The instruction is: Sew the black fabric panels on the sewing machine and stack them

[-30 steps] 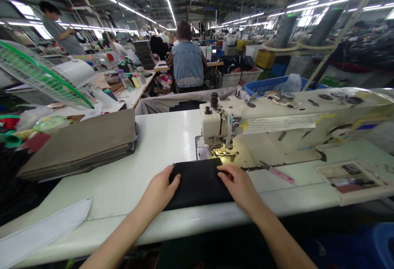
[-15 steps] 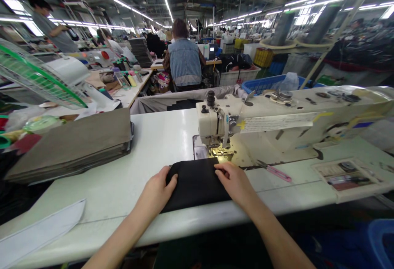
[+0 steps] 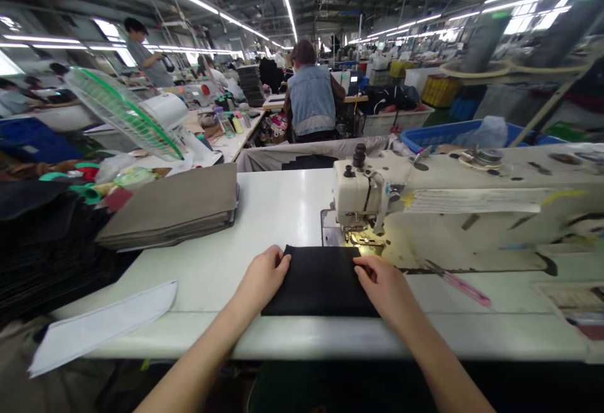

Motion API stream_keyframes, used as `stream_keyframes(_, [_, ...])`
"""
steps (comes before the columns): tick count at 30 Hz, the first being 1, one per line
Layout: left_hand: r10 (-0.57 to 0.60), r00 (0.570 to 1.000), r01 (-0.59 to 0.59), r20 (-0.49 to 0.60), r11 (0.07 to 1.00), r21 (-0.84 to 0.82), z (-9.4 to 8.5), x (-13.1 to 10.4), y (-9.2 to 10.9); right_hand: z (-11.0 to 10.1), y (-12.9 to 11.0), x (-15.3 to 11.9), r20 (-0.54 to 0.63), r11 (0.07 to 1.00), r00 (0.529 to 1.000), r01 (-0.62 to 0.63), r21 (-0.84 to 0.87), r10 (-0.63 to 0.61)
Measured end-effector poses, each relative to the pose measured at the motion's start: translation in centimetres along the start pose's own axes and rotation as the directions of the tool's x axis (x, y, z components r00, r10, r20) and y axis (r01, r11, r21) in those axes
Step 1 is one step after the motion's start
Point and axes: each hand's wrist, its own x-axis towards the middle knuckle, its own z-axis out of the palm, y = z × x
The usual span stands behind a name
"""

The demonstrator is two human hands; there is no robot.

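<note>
A black fabric piece [image 3: 323, 284] lies flat on the white sewing table, just in front of the sewing machine [image 3: 361, 196]. My left hand [image 3: 264, 277] pinches its far left corner between thumb and fingers. At the far right corner, my right hand [image 3: 384, 284] grips the edge with thumb and curled fingers. The fabric's far edge is close to the lit needle plate [image 3: 365, 241]; whether it reaches under the presser foot I cannot tell. Pink-handled snips [image 3: 465, 288] rest to the right of my right hand.
A stack of grey-brown panels [image 3: 174, 205] stands on the table's left, with a white strip [image 3: 108, 318] nearer me. Behind the stack is a green-rimmed fan [image 3: 127, 111]. A co-worker in a denim vest [image 3: 311, 98] sits ahead, and a blue basket [image 3: 425, 136] stands behind the machine.
The view has turned left, so everything sits further right in the picture. The fabric's far left corner, curled up before, now lies flatter and squarer. Both hands keep hold of it.
</note>
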Motion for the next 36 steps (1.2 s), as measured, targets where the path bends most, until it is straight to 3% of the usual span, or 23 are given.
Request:
stream_keyframes(12, [-0.003, 1.000, 0.002, 0.006, 0.998, 0.057, 0.6, 0.0, -0.5, 0.3, 0.2, -0.5, -0.011, 0.993, 1.000, 0.018, -0.115, -0.019])
stream_keyframes(15, [0.000, 1.000, 0.002, -0.013, 0.994, 0.109, 0.5, -0.5, -0.4, 0.1, -0.2, -0.5, -0.035, 0.969, 0.994, 0.090, -0.229, -0.101])
stream_keyframes(17, [0.129, 0.988, -0.110, -0.080, 0.973, 0.201, 0.4, -0.7, -0.3, 0.1, -0.5, -0.3, -0.045, 0.934, 0.975, 0.196, -0.297, -0.219])
stream_keyframes(18, [0.262, 0.961, -0.232, -0.091, 0.939, 0.254, 0.3, -0.7, -0.3, 0.3, -0.8, -0.2, -0.039, 0.916, 0.958, 0.259, -0.308, -0.284])
stream_keyframes(20, [0.552, 0.833, -0.521, -0.018, 0.796, 0.309, 0.3, -0.6, -0.2, 1.0, -1.4, 0.0, -0.017, 0.890, 0.929, 0.350, -0.292, -0.371])
stream_keyframes(21, [0.644, 0.764, -0.626, 0.042, 0.723, 0.292, 0.4, -0.6, 0.0, 1.6, -1.7, 0.1, -0.007, 0.888, 0.924, 0.365, -0.280, -0.382])
stream_keyframes(22, [0.686, 0.722, -0.682, 0.091, 0.683, 0.262, 0.7, -0.6, 0.2, 2.2, -2.1, 0.0, -0.010, 0.893, 0.929, 0.352, -0.280, -0.369])
stream_keyframes(23, [0.687, 0.719, -0.690, 0.109, 0.684, 0.238, 1.2, -0.7, 0.4, 2.8, -2.5, -0.1, -0.022, 0.902, 0.939, 0.323, -0.288, -0.343])
stream_keyframes(26, [0.595, 0.803, -0.580, 0.018, 0.775, 0.253, 3.0, -1.8, 1.1, 4.1, -3.0, -1.1, -0.069, 0.909, 0.954, 0.255, -0.330, -0.293])
stream_keyframes(28, [0.577, 0.816, -0.544, -0.035, 0.788, 0.288, 4.1, -2.8, 1.0, 4.1, -2.5, -2.1, -0.083, 0.901, 0.948, 0.263, -0.346, -0.308])
stream_keyframes(31, [0.589, 0.808, -0.554, -0.025, 0.773, 0.308, 4.6, -3.8, 0.4, 2.5, -0.8, -3.2, -0.069, 0.892, 0.934, 0.311, -0.327, -0.351])
stream_keyframes(33, [0.564, 0.826, -0.536, -0.012, 0.790, 0.298, 4.4, -3.9, 0.4, 1.0, 0.4, -3.6, -0.039, 0.885, 0.921, 0.360, -0.296, -0.387])
stream_keyframes(36, [0.535, 0.845, -0.519, 0.007, 0.816, 0.254, 4.0, -3.4, 1.6, -0.5, 1.2, -3.3, 0.007, 0.866, 0.899, 0.424, -0.266, -0.438])
